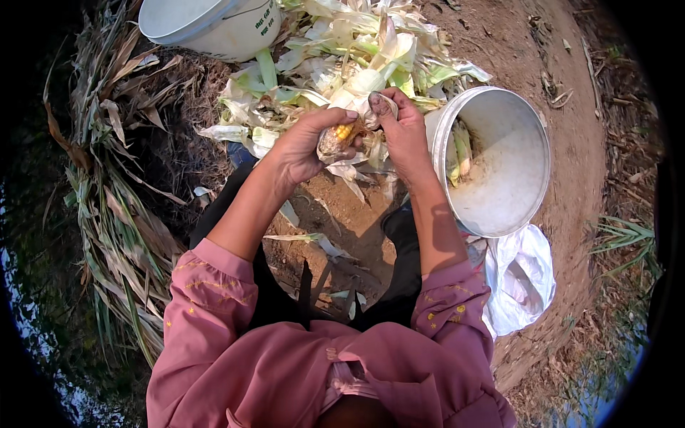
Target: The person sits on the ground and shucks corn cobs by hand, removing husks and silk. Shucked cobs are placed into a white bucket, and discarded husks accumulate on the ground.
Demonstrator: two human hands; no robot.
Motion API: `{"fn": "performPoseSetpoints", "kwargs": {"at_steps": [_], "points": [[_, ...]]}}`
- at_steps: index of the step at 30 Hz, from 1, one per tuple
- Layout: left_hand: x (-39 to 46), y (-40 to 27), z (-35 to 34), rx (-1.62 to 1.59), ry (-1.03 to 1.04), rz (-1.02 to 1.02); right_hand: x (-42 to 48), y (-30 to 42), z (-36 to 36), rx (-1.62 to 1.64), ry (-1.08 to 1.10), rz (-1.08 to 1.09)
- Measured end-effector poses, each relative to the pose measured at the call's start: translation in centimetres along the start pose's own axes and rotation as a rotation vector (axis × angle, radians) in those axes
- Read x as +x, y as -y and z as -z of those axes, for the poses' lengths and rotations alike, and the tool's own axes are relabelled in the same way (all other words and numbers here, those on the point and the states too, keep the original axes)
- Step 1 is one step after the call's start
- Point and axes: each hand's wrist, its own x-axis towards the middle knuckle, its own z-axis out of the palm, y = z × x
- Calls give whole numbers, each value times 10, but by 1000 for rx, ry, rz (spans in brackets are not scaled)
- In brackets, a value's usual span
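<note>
An ear of corn [338,138] rests in my left hand [307,140], whose thumb lies along its top. A few yellow kernels show near its middle, while the rest looks brownish and partly bare. My right hand [401,131] pinches pale husk [386,111] at the other end of the ear, and its thumb is darkly stained. Below and beyond both hands spreads a heap of pale green and cream corn husks [332,59]. Just right of my right hand, a white plastic bucket [527,166] leans with its mouth towards me. Inside it lie several ears, partly husked [461,150].
Another white bucket [235,32], bearing writing, stands at the upper left. Dry corn stalks [123,224] are piled along the left. A white plastic sack [519,283] lies below the right bucket. Loose husk strips [321,241] are scattered on the bare soil [348,214] between my legs.
</note>
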Motion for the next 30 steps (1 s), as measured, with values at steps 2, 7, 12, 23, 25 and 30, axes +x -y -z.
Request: {"fn": "performPoseSetpoints", "kwargs": {"at_steps": [2, 7, 12, 23, 25, 30], "points": [[-7, 2, -15, 36, -4, -36, 1, 2, 2, 211, -155, -62], [-19, 11, -40, 354, 29, -190, 16, 6, 24, 461, -388, -29], [-11, 13, -29, 189, -7, -130, 4, 13, 20, 505, -103, -13], [-9, 39, -22, 723, -18, -215, 24, -6, 31, -203, -558, 80], [-25, 42, -32, 779, 28, -142, 32, 15, 48, 116, -739, -52], [-38, 44, -32, 759, 138, -81, 37, 2, 81, 8, -829, 55]]}}
